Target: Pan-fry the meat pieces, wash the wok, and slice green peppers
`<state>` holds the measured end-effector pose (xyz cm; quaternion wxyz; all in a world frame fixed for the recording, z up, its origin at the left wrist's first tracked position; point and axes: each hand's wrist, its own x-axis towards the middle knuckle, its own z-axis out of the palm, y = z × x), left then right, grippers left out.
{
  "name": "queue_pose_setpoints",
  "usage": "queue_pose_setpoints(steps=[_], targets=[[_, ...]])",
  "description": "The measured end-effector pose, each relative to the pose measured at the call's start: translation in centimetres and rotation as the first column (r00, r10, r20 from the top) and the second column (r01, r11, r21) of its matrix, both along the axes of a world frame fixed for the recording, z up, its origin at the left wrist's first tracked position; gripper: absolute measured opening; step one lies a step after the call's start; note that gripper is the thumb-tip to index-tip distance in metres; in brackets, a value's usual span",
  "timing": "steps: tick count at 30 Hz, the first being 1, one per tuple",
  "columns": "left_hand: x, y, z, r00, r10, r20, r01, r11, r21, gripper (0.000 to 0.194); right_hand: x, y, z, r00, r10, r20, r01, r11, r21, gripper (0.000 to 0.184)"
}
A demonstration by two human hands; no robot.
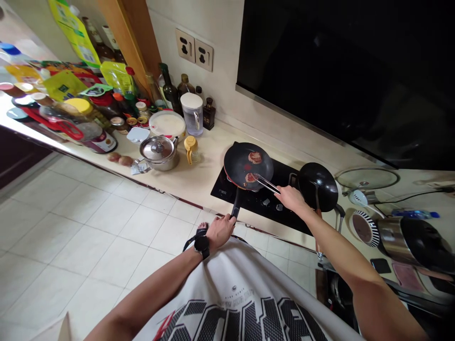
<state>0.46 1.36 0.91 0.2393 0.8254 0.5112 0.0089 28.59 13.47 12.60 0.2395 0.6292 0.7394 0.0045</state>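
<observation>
A black frying pan (pixel 262 163) with a red outer edge holds two seared pieces of meat (pixel 255 157), metal tongs (pixel 266 183) in the right hand (pixel 289 198) reaching the nearer piece, the left hand (pixel 220 231) gripping the black handle (pixel 235 203).

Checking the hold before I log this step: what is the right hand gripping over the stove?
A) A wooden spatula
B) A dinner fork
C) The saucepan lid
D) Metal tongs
D. The right hand closes on metal tongs, whose tips reach a piece of meat in the black frying pan.
</observation>
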Motion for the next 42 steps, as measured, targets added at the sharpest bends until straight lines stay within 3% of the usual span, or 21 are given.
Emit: queue_pose_setpoints(steps=[9,25,30,34,39,42], targets=[[-0.1,0.0,-0.1,1.0,-0.009,0.009,0.009,1.0,0.002,0.021,-0.4,0.1,-0.5,1.0,-0.019,-0.025,0.019,1.0,-0.004,0.032],[-0.1,0.1,-0.2,1.0,-0.015,0.017,0.016,1.0,-0.004,0.021,0.4,-0.1,0.8,0.997,-0.04,-0.068,0.041,0.999,0.012,0.033],[-0.1,0.1,0.0,1.0,-0.02,0.0,0.02,1.0,-0.002,0.02,0.7,1.1,0.2,0.998,-0.066,0.022,0.062,0.984,0.169,0.047],[-0.1,0.1,0.1,1.0,-0.017,-0.017,0.017,1.0,-0.016,0.021,0.7,2.1,-1.1,0.998,-0.059,0.02,0.054,0.978,0.202,0.049],[0.0,0.0,0.2,1.0,-0.005,-0.022,0.004,1.0,-0.017,0.021,1.5,4.6,-1.3,0.99,-0.122,-0.076,0.137,0.96,0.244,0.044],[0.1,0.1,0.1,1.0,-0.01,-0.026,0.01,1.0,-0.014,0.02,2.1,7.4,-1.1,0.949,-0.19,-0.253,0.237,0.957,0.169,0.036]])
